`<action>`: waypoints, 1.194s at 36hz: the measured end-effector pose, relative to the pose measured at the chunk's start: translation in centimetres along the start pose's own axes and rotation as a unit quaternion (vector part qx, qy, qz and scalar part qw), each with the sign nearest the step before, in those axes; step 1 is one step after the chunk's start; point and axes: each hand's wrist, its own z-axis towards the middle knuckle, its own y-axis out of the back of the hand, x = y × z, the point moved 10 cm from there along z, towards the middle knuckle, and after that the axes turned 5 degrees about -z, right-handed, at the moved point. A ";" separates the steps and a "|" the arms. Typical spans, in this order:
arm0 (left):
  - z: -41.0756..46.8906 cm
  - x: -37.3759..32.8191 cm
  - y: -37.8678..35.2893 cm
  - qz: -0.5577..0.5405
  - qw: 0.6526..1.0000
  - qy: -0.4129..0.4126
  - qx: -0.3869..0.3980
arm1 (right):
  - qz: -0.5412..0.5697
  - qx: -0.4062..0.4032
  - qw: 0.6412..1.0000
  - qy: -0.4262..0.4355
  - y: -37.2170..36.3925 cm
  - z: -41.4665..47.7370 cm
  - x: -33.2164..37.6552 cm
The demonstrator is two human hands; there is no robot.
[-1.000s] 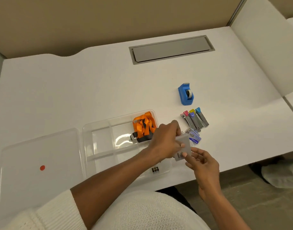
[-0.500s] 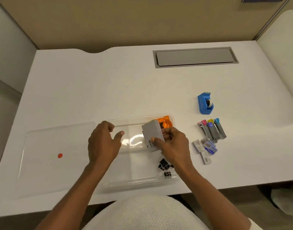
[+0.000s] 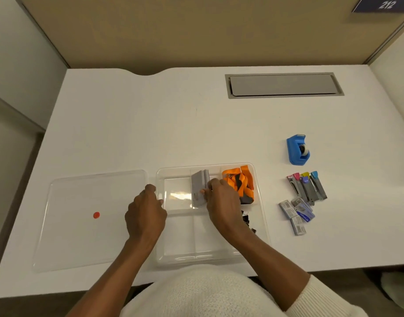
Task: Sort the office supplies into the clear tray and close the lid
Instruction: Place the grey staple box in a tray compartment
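The clear divided tray (image 3: 159, 248) sits at the desk's near edge. My right hand (image 3: 221, 202) holds a stack of grey cards (image 3: 197, 191) inside the tray's back middle compartment. My left hand (image 3: 146, 211) grips the tray's left rim. An orange lanyard (image 3: 241, 183) fills the back right compartment, and small black binder clips (image 3: 247, 219) lie partly hidden under my right wrist. The clear lid (image 3: 86, 225) with a red dot lies flat left of the tray. Right of the tray are several staplers (image 3: 307, 185), staple boxes (image 3: 295, 215) and a blue tape dispenser (image 3: 297, 149).
A grey cable hatch (image 3: 284, 85) is set into the white desk at the back right. Tan partition walls close off the back and sides. The desk's near edge runs just under my forearms.
My right hand has carried the grey cards from beside the tray down into the back middle compartment. My left hand let go of the cards and moved to the tray's left rim.
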 end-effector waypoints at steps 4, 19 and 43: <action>0.2 0.0 -0.1 0.019 1.000 -0.004 0.004 | -0.108 0.009 0.993 0.050 1.0 0.1 -0.3; 0.4 -0.5 -0.6 0.035 0.999 0.005 0.031 | -0.209 0.070 0.947 0.232 1.0 0.9 0.9; 0.2 -0.7 -0.9 0.051 0.998 0.001 0.045 | -0.093 0.006 0.982 0.166 3.2 1.6 -2.8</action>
